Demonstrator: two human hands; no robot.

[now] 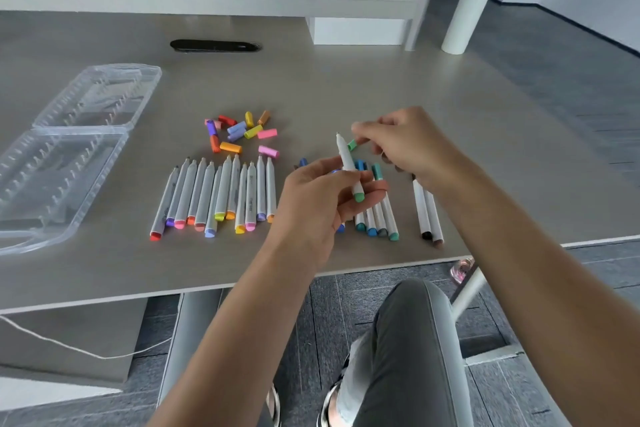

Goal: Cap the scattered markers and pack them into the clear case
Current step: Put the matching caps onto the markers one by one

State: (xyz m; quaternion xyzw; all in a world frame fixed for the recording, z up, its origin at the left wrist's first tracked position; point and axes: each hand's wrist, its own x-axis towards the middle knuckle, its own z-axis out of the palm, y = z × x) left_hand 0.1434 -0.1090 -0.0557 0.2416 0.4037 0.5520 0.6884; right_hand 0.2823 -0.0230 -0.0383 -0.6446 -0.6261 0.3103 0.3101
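Note:
My left hand (320, 196) grips a white marker with a green end (347, 163), its bare tip pointing up. Just right of that tip, my right hand (412, 146) pinches a green cap (352, 144). A row of several uncapped markers (221, 196) lies on the table to the left, with a heap of loose coloured caps (239, 133) behind it. Capped blue and teal markers (379, 218) lie under my hands, and two more markers (427, 215) sit to the right. The clear case (69, 149) lies open at the far left.
The grey table's front edge (207, 288) runs just below the markers, its right edge close to the two right-hand markers. A black cable slot (214, 45) sits at the back. My legs and a white cord (69, 347) show below the table.

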